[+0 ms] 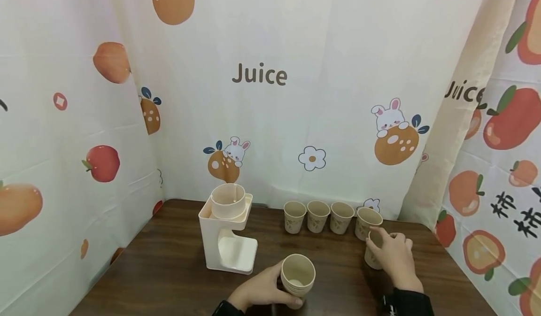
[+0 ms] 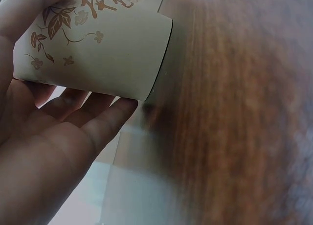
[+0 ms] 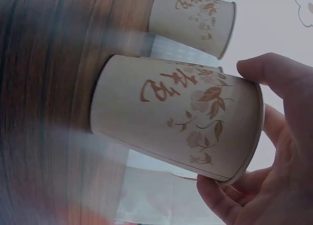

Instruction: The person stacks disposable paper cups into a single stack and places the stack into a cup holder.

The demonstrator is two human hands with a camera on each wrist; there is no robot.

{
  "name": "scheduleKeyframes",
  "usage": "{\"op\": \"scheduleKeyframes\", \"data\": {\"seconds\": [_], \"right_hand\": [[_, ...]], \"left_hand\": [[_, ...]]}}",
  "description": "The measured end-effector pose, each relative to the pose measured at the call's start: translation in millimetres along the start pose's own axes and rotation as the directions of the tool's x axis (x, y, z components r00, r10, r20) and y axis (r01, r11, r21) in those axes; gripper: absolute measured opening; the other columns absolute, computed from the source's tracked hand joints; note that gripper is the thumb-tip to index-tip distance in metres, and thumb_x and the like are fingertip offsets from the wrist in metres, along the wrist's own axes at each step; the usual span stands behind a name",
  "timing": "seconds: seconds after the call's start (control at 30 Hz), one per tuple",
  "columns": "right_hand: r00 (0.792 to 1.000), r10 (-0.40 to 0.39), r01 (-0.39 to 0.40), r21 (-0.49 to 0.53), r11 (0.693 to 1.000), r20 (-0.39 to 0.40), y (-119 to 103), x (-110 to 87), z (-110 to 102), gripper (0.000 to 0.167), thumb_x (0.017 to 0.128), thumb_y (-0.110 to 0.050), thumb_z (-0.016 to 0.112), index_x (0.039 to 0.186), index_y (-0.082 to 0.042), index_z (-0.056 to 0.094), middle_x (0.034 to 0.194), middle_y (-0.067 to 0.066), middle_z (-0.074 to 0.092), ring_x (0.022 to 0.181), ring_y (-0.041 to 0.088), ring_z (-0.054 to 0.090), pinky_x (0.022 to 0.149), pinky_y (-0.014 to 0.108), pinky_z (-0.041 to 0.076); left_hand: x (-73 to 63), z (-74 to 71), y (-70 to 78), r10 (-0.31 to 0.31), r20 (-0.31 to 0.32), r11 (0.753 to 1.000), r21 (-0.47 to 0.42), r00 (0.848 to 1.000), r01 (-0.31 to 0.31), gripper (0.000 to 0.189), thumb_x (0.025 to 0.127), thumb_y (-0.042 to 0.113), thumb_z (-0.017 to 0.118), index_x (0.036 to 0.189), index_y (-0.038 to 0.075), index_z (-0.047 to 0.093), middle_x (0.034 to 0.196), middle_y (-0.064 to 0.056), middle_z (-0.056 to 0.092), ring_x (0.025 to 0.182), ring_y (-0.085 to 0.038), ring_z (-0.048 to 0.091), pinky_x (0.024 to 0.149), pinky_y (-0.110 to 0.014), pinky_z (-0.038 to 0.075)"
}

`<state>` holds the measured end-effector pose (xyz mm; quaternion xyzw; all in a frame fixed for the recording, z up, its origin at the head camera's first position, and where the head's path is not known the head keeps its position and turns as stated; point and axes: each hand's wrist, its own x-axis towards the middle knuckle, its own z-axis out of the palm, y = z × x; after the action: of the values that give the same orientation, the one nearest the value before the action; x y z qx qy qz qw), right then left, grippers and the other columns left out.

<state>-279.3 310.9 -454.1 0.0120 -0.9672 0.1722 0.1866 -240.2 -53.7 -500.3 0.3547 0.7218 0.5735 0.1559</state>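
My left hand [image 1: 264, 287] grips a small stack of nested beige paper cups [image 1: 298, 270] near the front of the table, mouths facing up. In the left wrist view, the fingers curve under a cup wall [image 2: 112, 54] printed with brown leaves and writing. At the right, my right hand [image 1: 396, 258] pinches a single paper cup [image 1: 372, 258] by its rim, thumb on one side and fingers on the other. The right wrist view shows that cup [image 3: 161, 112] upright, its base at the tabletop. Just behind it stands another paper cup [image 1: 367, 223].
Three more matching cups [image 1: 318, 217] continue the row leftward along the back of the dark wooden table [image 1: 169, 269]. Left of centre stands a white appliance-like stand [image 1: 211, 241] with a round cup on top. Fruit-printed curtains [image 1: 270, 119] enclose the back and sides.
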Motion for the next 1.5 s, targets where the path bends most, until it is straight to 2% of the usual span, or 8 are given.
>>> {"op": "scheduleKeyframes", "data": {"seconds": [0.27,0.53,0.87,1.13,1.37,1.5], "right_hand": [[0.998,-0.033,0.032,0.04,0.999,0.044,-7,-4.6,-1,0.048,0.097,-0.039,0.064,0.132,-0.006,0.064,0.115,0.036,0.06,0.113,0.053,0.047,0.092,0.062,0.026],[0.994,-0.103,0.105,0.052,0.993,-0.04,-17,-6.5,-6,0.045,0.096,-0.038,0.067,0.129,-0.008,0.066,0.115,0.036,0.058,0.113,0.05,0.049,0.092,0.061,0.027],[0.987,-0.137,0.144,0.086,0.986,-0.08,-29,-11.1,-20,0.043,0.095,-0.038,0.069,0.128,-0.01,0.068,0.114,0.034,0.059,0.112,0.048,0.051,0.091,0.058,0.028],[0.988,-0.138,0.146,0.125,0.981,-0.076,-42,-20.8,-36,0.045,0.095,-0.043,0.068,0.13,-0.014,0.067,0.122,0.031,0.058,0.115,0.045,0.05,0.091,0.057,0.029],[0.965,-0.199,0.228,0.168,0.959,-0.173,-57,-22.3,-48,0.042,0.093,-0.037,0.074,0.128,-0.015,0.069,0.119,0.026,0.06,0.113,0.042,0.049,0.087,0.056,0.031],[0.957,-0.217,0.253,0.184,0.95,-0.194,-67,-24.7,-57,0.04,0.091,-0.034,0.075,0.128,-0.018,0.069,0.122,0.024,0.059,0.115,0.042,0.048,0.087,0.056,0.031]], "left_hand": [[3.0,-0.7,-0.9,0.008,-0.001,1.0,0.016,1.0,-0.008,0.072,0.083,0.019,0.084,0.144,0.024,0.046,0.126,0.0,0.064,0.115,-0.015,0.059,0.095,-0.03,0.045],[2.9,-0.2,-2.5,0.025,-0.005,1.0,0.006,1.0,-0.025,0.072,0.083,0.017,0.084,0.144,0.023,0.046,0.125,0.0,0.064,0.115,-0.016,0.06,0.095,-0.029,0.045],[2.3,-0.2,-2.9,0.025,0.001,1.0,-0.014,1.0,-0.025,0.072,0.083,0.016,0.083,0.144,0.024,0.046,0.127,-0.002,0.063,0.116,-0.018,0.059,0.096,-0.03,0.045],[1.8,1.9,-5.7,-0.017,0.025,0.999,-0.048,1.0,0.018,0.072,0.084,0.019,0.084,0.144,0.028,0.046,0.127,0.001,0.063,0.116,-0.015,0.059,0.095,-0.029,0.046],[2.3,0.8,-2.3,0.004,0.015,0.999,-0.045,1.0,-0.004,0.072,0.083,0.016,0.083,0.144,0.025,0.046,0.127,-0.003,0.063,0.116,-0.017,0.059,0.094,-0.029,0.046],[0.8,0.3,-1.7,0.015,0.001,0.999,-0.037,1.0,-0.015,0.071,0.083,0.014,0.083,0.143,0.023,0.047,0.126,-0.004,0.064,0.115,-0.018,0.06,0.094,-0.029,0.046]]}}
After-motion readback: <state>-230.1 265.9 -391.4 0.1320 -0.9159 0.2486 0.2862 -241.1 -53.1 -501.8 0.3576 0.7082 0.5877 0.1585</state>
